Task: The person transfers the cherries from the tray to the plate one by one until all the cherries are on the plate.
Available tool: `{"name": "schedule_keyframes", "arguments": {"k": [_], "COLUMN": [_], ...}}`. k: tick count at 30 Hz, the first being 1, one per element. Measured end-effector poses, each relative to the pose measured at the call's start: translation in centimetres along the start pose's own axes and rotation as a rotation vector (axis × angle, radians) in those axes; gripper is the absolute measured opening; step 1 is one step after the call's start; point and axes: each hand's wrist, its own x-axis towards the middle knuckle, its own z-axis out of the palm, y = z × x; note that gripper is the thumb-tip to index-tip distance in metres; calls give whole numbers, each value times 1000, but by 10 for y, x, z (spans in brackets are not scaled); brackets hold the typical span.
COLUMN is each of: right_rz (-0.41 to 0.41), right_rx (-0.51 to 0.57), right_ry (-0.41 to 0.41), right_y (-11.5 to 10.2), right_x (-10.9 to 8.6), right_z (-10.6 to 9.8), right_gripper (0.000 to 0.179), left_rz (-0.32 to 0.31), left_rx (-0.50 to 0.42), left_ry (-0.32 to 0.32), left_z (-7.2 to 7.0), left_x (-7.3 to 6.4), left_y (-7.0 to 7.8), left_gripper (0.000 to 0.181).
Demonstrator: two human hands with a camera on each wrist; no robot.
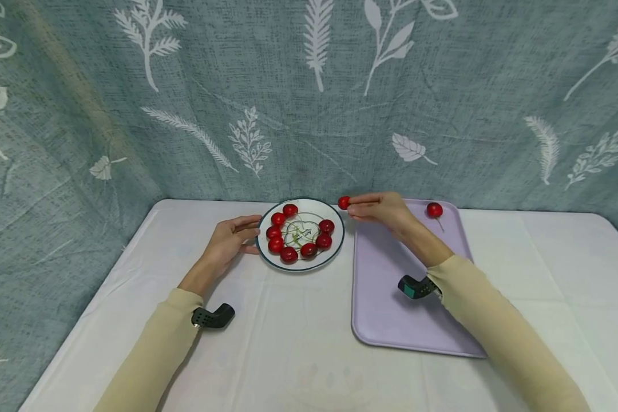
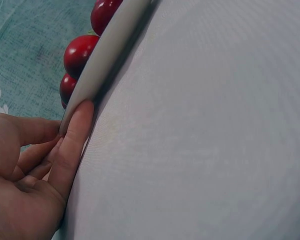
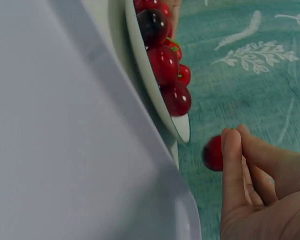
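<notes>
A white plate [image 1: 300, 268] with a dark rim stands left of the tray, several red cherries [image 1: 289, 255] set around its inside and their green stems pointing to the middle. My left hand [image 1: 225, 243] holds the plate's left edge, thumb and fingers against the rim in the left wrist view. Just beyond the plate's right edge, my right hand [image 1: 383, 212] pinches a red cherry [image 3: 213, 153] between thumb and fingertips, raised and apart from the plate. Its stem is mostly hidden by the fingers. Another cherry [image 1: 435, 210] with a stem lies at the far end of the purple tray [image 1: 376, 309].
The tray lies right of the plate, under my right forearm. A white cloth covers the table [image 1: 268, 355]. Behind it hangs a grey-green curtain [image 1: 288, 143] with white leaf prints, close to the table's back edge. Each wrist carries a black camera mount [image 1: 213, 316].
</notes>
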Motion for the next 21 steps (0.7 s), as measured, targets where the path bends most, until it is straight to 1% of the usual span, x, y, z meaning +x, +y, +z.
{"name": "schedule_keyframes", "arguments": {"k": [2, 9, 13, 17, 21], "right_rz": [-4, -80, -61, -36, -44], "right_rx": [1, -47, -52, -57, -94], "right_ry": [0, -15, -45, -65, -66], "right_y": [-2, -11, -11, -10, -9], "right_x": [5, 23, 31, 36, 38], "right_z": [8, 25, 32, 39, 46], "right_gripper": [38, 30, 29, 27, 25], "left_rz": [2, 1, 7, 13, 22], "left_rx": [-2, -4, -12, -15, -3], "left_ry": [-5, -6, -6, -13, -9], "left_z": [0, 0, 1, 1, 0], "left_x": [-1, 0, -1, -1, -2], "left_y": [1, 0, -1, -1, -1], "left_gripper": [45, 45, 44, 44, 43]}}
